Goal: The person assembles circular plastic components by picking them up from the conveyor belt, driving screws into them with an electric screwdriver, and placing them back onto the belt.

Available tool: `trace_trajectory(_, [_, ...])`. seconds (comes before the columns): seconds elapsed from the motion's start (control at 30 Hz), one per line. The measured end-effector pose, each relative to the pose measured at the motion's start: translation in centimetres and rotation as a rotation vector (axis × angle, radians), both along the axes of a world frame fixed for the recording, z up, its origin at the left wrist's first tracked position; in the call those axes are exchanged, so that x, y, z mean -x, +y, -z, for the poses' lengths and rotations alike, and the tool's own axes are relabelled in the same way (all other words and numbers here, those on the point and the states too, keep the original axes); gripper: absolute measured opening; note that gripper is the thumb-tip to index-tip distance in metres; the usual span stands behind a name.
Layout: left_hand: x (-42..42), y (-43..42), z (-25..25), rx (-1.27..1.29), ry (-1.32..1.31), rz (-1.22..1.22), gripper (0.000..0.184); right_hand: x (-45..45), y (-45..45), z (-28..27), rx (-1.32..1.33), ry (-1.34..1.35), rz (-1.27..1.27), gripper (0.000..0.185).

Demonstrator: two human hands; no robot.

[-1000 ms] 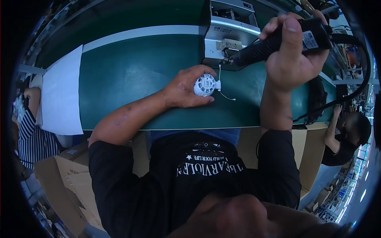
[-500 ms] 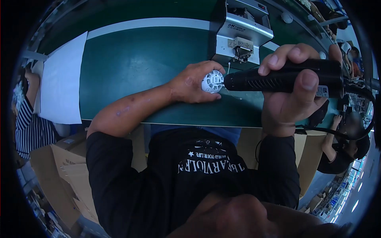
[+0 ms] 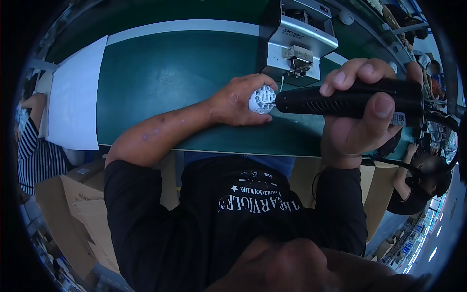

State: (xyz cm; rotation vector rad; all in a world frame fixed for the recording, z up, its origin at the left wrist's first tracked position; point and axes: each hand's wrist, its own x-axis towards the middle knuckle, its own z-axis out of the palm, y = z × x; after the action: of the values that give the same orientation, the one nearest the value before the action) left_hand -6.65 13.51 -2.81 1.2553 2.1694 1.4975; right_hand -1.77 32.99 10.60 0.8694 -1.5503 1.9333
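Note:
My left hand (image 3: 239, 101) is wrapped round a small white round plastic housing (image 3: 262, 100), its slotted face with a central label turned to the right. In my right hand (image 3: 362, 112) lies a black electric screwdriver (image 3: 311, 101), held level with its nose pointing left. The screwdriver's bit reaches the housing's face near the label; whether it sits in a screw is too small to tell. A cable runs from the screwdriver's back end at the right.
Just beyond my hands stands a silver screw feeder (image 3: 299, 46) on the green work mat (image 3: 160, 87). White sheets (image 3: 75, 97) lie at the left. Another white round part (image 3: 346, 18) is at the back. Cardboard boxes (image 3: 82, 209) stand below the table edge; co-workers sit at both sides.
The screwdriver's back end has dipped slightly toward me, while its bit stays at the housing. My left hand keeps its hold. The whole view has shifted a little.

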Motion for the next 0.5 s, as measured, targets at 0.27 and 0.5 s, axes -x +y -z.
trace_trajectory(0.27, [-0.07,0.05,-0.02,-0.029,-0.001,-0.019,0.060,0.09,0.38,0.04,0.007,0.022,-0.041,0.061])
trace_trajectory(0.5, [-0.03,0.06,0.06,-0.029,-0.010,-0.010,0.059,0.09,0.00,0.10,-0.002,0.027,-0.012,0.061])
